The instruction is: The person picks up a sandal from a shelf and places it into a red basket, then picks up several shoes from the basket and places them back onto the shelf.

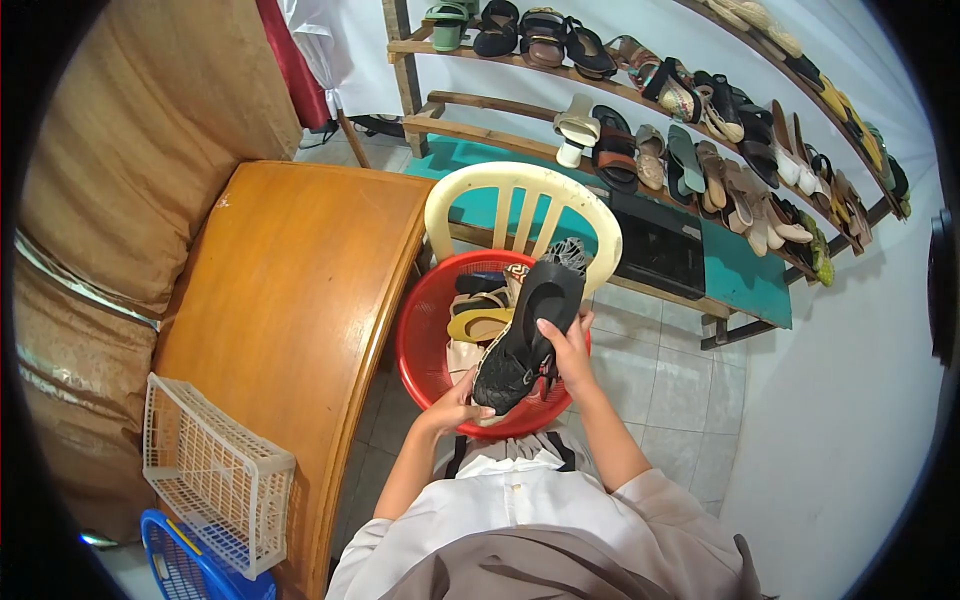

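A black sandal (pixel 545 310) is held over the red basket (pixel 415 365), tilted with its toe end toward me. My left hand (pixel 455 405) grips it near the toe, and my right hand (pixel 570 355) has it by the side, thumb on the insole. A second dark shoe seems to be beneath it, mostly hidden. Something clear and crinkled, like plastic (pixel 568 255), shows at its far end. Inside the basket lie several other shoes, among them a yellow sandal (pixel 478 322). The basket rests on a cream plastic chair (pixel 440 215).
To the left stands a wooden table (pixel 290 290) with a white plastic crate (pixel 215 470) at its near corner; a blue basket (pixel 190 560) is below. Wooden racks (pixel 490 135) with several rows of shoes line the back, above a teal bench (pixel 745 280) bearing a black box (pixel 655 245).
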### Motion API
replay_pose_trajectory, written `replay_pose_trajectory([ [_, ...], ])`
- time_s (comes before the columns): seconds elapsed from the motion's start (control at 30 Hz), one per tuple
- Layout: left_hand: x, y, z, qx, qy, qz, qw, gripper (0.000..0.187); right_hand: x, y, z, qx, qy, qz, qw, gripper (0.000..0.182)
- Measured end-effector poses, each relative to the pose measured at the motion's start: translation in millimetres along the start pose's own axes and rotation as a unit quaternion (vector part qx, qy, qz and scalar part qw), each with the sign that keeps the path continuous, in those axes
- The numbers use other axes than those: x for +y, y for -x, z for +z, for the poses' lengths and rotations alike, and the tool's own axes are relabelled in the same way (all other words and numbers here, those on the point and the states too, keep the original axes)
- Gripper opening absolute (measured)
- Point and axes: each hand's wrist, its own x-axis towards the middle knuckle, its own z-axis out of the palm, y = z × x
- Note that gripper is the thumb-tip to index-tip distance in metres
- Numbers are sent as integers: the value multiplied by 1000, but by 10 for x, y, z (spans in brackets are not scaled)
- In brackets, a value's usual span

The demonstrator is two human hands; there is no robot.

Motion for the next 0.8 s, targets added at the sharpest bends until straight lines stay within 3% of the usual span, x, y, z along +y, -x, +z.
replay_pose_trajectory([
  [0.17,-87,-123,16,-25,7,-3,1000,90,439,-108,-159,28,47,-66,996,66],
  [0.27,-75,-187,69,-54,-10,4,998,91,-202,-181,-350,104,-282,-34,953,55],
  [0.37,-21,-286,214,-82,-37,-12,996,91,-248,-433,-642,81,-211,-112,968,52],
  [0.47,94,-381,470,-66,-46,-6,997,87,-137,-561,-796,93,-116,-129,980,46],
  [0.53,108,-510,555,-59,-100,25,993,85,-61,-600,-914,77,-142,-112,980,44],
  [0.7,27,-920,879,-33,-90,19,995,86,2,-785,-1340,18,-261,-54,964,50],
  [0.8,-51,-1264,1290,-4,45,-14,999,90,196,-844,-1659,-35,-304,-2,952,62],
])
